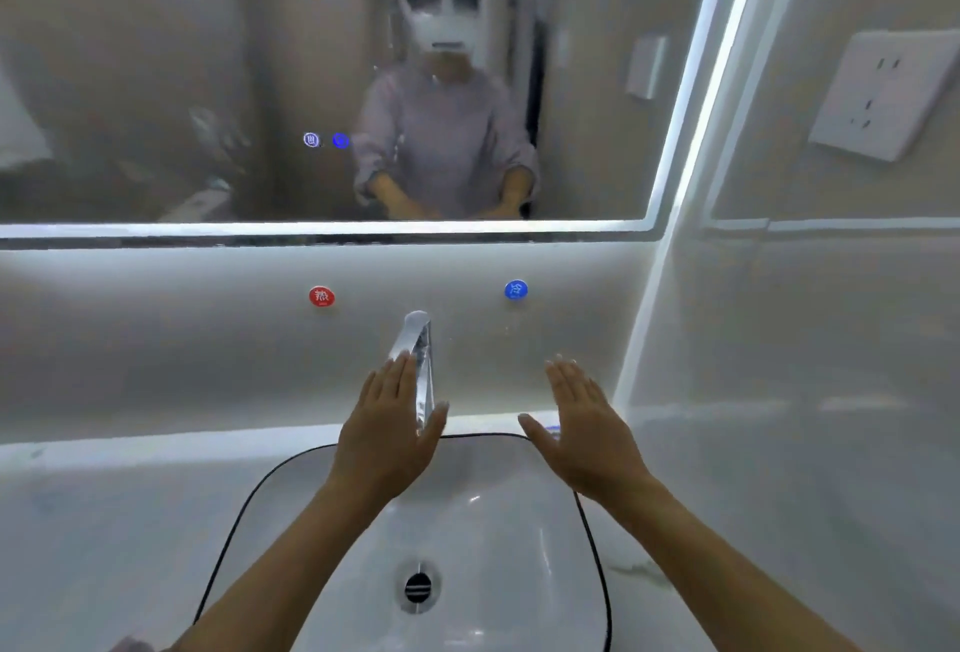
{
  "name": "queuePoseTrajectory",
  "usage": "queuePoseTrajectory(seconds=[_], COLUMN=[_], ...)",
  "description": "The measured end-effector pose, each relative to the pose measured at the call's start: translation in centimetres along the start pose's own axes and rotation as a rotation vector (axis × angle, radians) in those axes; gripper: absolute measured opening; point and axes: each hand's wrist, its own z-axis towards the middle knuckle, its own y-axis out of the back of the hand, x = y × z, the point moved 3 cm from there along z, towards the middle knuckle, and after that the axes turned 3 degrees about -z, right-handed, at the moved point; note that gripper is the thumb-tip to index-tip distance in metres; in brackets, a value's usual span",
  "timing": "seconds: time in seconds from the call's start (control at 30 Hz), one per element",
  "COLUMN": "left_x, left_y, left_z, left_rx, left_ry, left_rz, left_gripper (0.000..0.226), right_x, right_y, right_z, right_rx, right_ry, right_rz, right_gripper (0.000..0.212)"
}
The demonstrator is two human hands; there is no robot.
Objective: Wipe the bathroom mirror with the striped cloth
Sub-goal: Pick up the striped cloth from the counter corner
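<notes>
Bare forearms (301, 547), lilac long-sleeved top (441, 131), white head-mounted camera (447, 35)

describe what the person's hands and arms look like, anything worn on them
The left hand and right hand are bare: no gloves, rings or watch show. The forearms are bare too. In the mirror, pale lilac sleeves show, pushed up toward the elbows.
</notes>
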Motion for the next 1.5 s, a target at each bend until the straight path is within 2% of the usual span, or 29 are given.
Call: queuePoseTrajectory(seconds=[0.23, 0.4, 0.5, 0.57, 0.83, 1.03, 1.27, 1.5], left_x=[-1.9, -3.9, -4.1, -4.2, -4.6, -5.2, -5.2, -5.0], left_y=[-5.6, -9.8, -12.5, -14.3, -20.9, -26.0, -32.8, -37.1], left_z=[2.8, 4.8, 6.2, 7.2, 11.2, 13.8, 16.2, 17.2], left_rx=[0.099, 0.248, 0.313, 0.355, 0.562, 0.779, 0.953, 0.978], left_ry=[-0.014, -0.007, 0.003, 0.022, 0.07, 0.022, 0.015, 0.04], left_rz=[-0.076, -0.117, -0.092, -0.113, -0.238, -0.196, -0.126, -0.139], left_gripper=[0.088, 0.097, 0.077, 0.067, 0.066, 0.066, 0.067, 0.065], right_x=[-5.0, -8.6, -10.4, -11.5, -15.4, -17.6, -20.0, -21.4], right_y=[-1.7, -3.9, -5.2, -6.3, -11.7, -16.3, -21.1, -24.2], right_z=[0.0, 0.1, 0.5, 1.0, 3.5, 4.1, 4.1, 3.6], right_rx=[0.022, 0.11, 0.138, 0.149, 0.189, 0.198, 0.244, 0.241], right_ry=[-0.161, -0.274, -0.326, -0.356, -0.484, -0.594, -0.681, -0.763], right_rz=[0.034, 0.052, 0.07, 0.079, 0.209, 0.304, 0.374, 0.368], right_gripper=[0.104, 0.092, 0.095, 0.08, 0.072, 0.069, 0.069, 0.068])
